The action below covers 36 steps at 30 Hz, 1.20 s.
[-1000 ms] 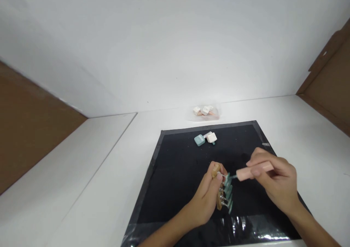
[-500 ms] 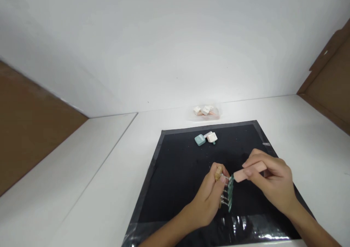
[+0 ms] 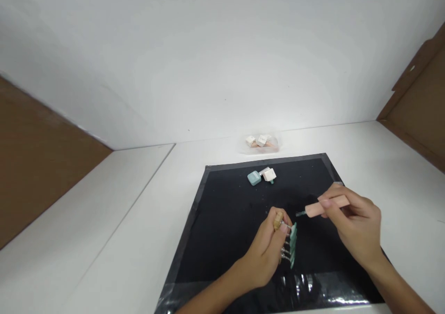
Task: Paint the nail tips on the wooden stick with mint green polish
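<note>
My left hand (image 3: 266,251) is closed around a wooden nail tip holder (image 3: 278,220) with several metal clips. Green false nails (image 3: 293,245) sit on the clips in a row, facing right. My right hand (image 3: 359,221) pinches a nail polish brush (image 3: 323,207) by its pink cap handle. Its dark green tip points left, above and to the right of the top nail and apart from it. Farther back on the mat lie a teal nail polish bottle (image 3: 254,178) and a white, box-shaped piece (image 3: 270,175), close together.
A black mat (image 3: 225,221) taped at its edges lies on the white table (image 3: 132,240). Behind it stands a clear plastic tray (image 3: 260,149) holding white and pink pieces. Brown panels (image 3: 45,161) flank the table, with a white wall behind.
My right hand has drawn the brush up and to the right, away from the top nail, so its tip now shows. My left hand and the nail holder have stayed in place.
</note>
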{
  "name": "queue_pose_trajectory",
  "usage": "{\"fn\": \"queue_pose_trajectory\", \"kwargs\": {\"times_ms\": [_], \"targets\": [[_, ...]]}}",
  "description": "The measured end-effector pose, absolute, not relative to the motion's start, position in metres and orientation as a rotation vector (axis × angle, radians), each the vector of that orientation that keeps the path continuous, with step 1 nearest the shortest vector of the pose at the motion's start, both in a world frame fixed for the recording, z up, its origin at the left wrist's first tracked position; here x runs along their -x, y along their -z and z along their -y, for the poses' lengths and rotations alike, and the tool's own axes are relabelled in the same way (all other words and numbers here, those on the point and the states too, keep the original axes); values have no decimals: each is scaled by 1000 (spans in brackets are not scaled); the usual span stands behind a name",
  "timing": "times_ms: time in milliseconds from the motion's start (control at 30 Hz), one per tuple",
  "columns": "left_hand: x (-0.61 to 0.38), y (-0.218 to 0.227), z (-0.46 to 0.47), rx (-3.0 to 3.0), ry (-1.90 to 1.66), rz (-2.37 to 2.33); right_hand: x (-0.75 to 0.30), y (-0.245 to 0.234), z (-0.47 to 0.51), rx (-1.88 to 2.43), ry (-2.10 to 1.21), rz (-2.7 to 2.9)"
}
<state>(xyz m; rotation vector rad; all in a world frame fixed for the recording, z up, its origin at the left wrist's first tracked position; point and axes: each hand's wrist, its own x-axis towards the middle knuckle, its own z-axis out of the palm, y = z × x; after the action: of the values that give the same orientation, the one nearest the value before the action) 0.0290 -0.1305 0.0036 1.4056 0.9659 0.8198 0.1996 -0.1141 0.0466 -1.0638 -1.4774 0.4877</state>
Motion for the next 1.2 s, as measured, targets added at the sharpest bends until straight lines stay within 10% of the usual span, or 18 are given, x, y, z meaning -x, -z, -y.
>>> {"fn": "queue_pose_trajectory", "kwargs": {"times_ms": [1200], "targets": [[-39,-5,123,-695,-801,-808,-191,-38,117,972,-575,1559]]}}
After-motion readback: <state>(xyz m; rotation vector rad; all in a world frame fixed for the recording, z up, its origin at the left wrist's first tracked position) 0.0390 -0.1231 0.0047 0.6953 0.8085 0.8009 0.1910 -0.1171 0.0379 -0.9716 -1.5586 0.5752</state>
